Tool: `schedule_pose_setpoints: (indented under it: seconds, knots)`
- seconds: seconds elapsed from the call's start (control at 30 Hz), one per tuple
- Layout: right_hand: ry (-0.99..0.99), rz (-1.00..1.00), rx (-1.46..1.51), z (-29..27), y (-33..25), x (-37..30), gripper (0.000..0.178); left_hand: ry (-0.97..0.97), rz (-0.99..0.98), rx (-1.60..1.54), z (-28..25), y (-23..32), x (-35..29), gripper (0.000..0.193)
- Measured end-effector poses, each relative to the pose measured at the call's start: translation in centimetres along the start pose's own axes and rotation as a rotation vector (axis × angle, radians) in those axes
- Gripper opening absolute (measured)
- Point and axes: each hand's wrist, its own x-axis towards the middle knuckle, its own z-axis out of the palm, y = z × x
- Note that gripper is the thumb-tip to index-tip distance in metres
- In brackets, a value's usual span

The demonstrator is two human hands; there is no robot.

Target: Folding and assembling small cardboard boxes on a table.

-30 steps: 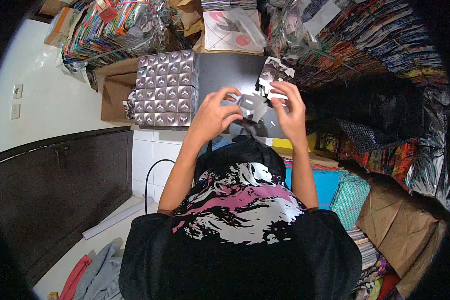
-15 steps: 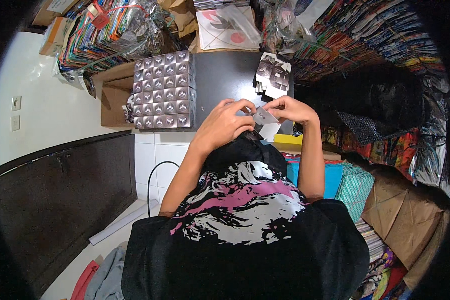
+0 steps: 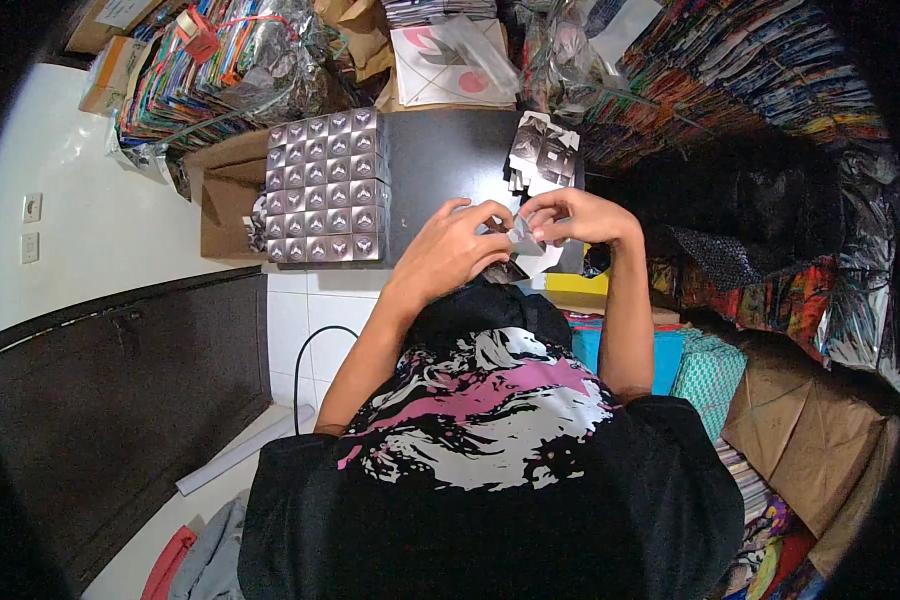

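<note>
Between my hands, in front of my chest, is a small dark-and-white cardboard box [image 3: 536, 262] with pale flaps. My left hand [image 3: 457, 245] grips its left side, fingers curled round it. The thumb and fingers of my right hand [image 3: 575, 217] pinch at a flap on its upper part. Just beyond my right hand, a pile of flattened dark-and-white box blanks [image 3: 545, 150] lies on the black table [image 3: 435, 150]. To the left stands a block of finished small boxes [image 3: 325, 185] in neat rows, silvery brown on top.
An opened brown carton [image 3: 225, 215] sits left of the box rows. Bundled plastic packets [image 3: 210, 85] are stacked at the back left, with more stacks [image 3: 740, 70] at the back right. Black wrapped bundles [image 3: 720, 195] and a brown paper parcel [image 3: 800, 400] crowd my right side.
My right fingers have moved slightly inward and down over the box's top, where the raised pale flap now looks folded lower. My left hand keeps its hold.
</note>
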Motion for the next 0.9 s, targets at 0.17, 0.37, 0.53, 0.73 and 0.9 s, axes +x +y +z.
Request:
schedule_pose_setpoints:
  seconds: [0.17, 0.37, 0.53, 0.73, 0.9]
  knots:
    - [-0.064, -0.077, -0.057, 0.4, 1.0, 1.5, 0.041, -0.006, -0.001, 0.000, -0.1, 0.2, 0.0, 0.013]
    - [-0.049, -0.093, -0.057, 1.6, 1.7, 2.6, 0.035, -0.047, -0.014, -0.044, -0.8, -0.8, -0.4, 0.014]
    - [0.071, -0.106, 0.106, 2.3, 2.6, 3.1, 0.043, -0.080, -0.150, -0.067, -0.9, -1.9, -0.8, 0.032]
    - [0.590, -0.159, 0.461, 3.7, 2.8, 4.2, 0.059, 0.197, -0.411, -0.316, 1.5, -2.4, -1.4, 0.110]
    - [0.562, -0.288, 1.005, 7.3, 0.2, 4.9, 0.038, 0.405, -0.461, -0.325, 6.0, -2.6, -1.4, 0.127]
